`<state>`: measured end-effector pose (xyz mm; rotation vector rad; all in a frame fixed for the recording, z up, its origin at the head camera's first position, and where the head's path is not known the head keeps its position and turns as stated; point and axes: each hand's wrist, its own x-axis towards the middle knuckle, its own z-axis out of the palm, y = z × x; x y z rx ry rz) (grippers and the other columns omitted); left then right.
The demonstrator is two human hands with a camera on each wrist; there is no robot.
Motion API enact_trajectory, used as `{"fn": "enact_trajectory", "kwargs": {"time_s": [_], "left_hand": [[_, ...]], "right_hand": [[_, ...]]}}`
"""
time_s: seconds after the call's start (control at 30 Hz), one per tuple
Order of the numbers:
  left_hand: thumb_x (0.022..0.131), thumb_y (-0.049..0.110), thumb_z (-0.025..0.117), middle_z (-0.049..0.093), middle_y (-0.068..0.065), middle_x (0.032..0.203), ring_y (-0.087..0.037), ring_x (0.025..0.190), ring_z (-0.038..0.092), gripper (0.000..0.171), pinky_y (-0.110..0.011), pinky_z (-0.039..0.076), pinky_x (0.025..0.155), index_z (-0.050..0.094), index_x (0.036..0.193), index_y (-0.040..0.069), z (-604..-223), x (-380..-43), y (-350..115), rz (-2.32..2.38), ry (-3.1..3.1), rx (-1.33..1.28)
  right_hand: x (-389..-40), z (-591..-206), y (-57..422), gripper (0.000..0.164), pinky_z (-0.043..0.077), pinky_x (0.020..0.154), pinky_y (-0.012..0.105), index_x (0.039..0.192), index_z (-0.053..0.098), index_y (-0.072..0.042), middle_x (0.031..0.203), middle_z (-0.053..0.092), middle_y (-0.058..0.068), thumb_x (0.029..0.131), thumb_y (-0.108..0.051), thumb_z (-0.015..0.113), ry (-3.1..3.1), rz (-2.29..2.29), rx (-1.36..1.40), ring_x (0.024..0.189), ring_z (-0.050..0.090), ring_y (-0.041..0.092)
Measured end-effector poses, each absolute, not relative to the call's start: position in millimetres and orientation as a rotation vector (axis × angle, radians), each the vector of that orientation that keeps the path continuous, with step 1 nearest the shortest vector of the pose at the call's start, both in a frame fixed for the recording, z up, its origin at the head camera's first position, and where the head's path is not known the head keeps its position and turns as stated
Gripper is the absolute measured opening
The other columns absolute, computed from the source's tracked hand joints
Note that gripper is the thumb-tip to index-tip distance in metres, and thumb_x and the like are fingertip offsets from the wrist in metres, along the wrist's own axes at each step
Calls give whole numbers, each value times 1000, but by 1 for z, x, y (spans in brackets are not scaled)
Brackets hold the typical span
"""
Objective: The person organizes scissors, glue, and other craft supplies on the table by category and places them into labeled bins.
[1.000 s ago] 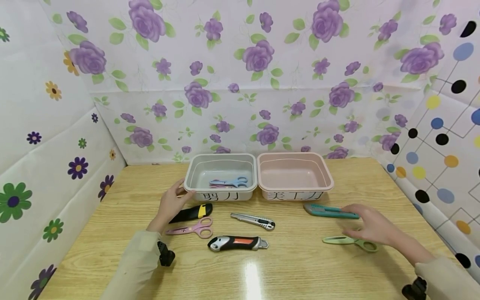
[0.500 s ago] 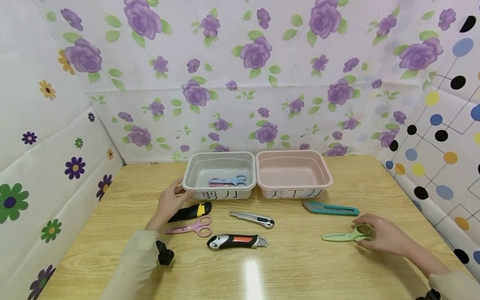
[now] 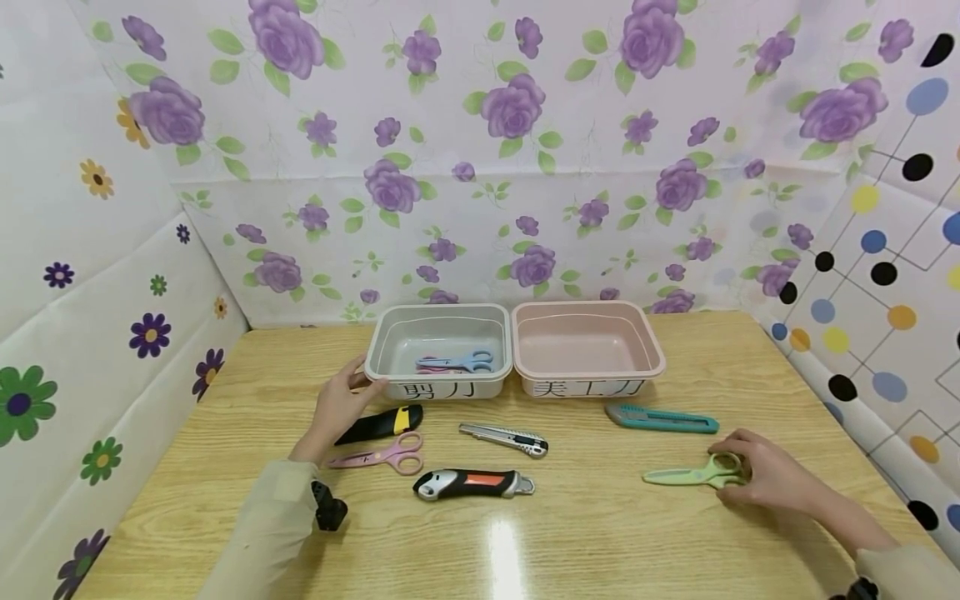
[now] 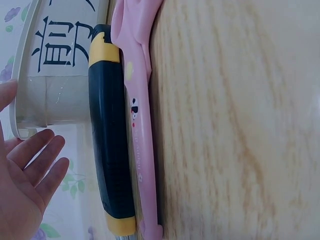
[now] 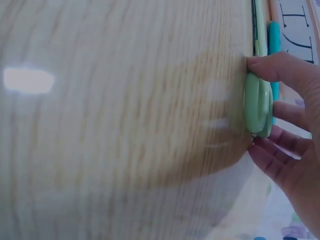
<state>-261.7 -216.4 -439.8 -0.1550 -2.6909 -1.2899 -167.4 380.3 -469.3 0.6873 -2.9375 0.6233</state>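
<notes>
Fingers of the right hand point(image 3: 776, 475) closed narrow around the handle loops of green scissors point(image 3: 693, 476), thumb on one side, fingertips on the other. Scissors sat at the right of the table point(image 3: 600, 533), blades pointing left; couldn't tell whether the loops were lifted off the wood. Teal cutter point(image 3: 662, 418) lay just beyond them, near the pink bin point(image 3: 588, 377).

Left hand point(image 3: 337, 408) touched the near left corner of the grey bin point(image 3: 435, 379), thumb at the rim, other fingers loosely extended and a bit spread along the outside. Inside that bin: blue scissors point(image 3: 450, 362), with something pink partly hidden under them. Both bins stood side by side, black characters on their front labels.

Dark cutter with yellow ends point(image 3: 380, 424) lay close to the left wrist, between the grey bin and pink scissors point(image 3: 382, 455); those two were right beside each other. Silver cutter point(image 3: 504, 439) lay mid-table in front of the bins, slanted. Black-and-orange cutter point(image 3: 474, 483) was nearer the person, roughly level. Light-coloured sleeves, black device on each wrist. Purple-flower sheet point(image 3: 465, 108) hung behind, dotted sheet point(image 3: 885, 387) on the right. Bright glare on the wood near the front.
</notes>
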Motion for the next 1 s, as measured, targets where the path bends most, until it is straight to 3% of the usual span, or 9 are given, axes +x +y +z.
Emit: {"fn": "enact_trajectory", "kwargs": {"time_s": [0.4,1.0], "left_hand": [[85,34,63,59,-19,117,-31,108,56,65,-44,49,79,38,138,5,-439,-261,-215,-1307,-2691,-128],[85,35,62,59,-19,117,-31,108,56,67,-44,48,80,37,138,4,-439,-260,-215,-1308,-2694,-132]], "right_hand": [[-172,-462,376,45,42,56,23,96,65,-9,88,53,-5,61,-34,80,-3002,348,765,69,48,1],[-177,-453,364,47,46,57,27,91,66,-8,87,56,-2,60,-42,79,-2978,273,775,68,55,8]]}}
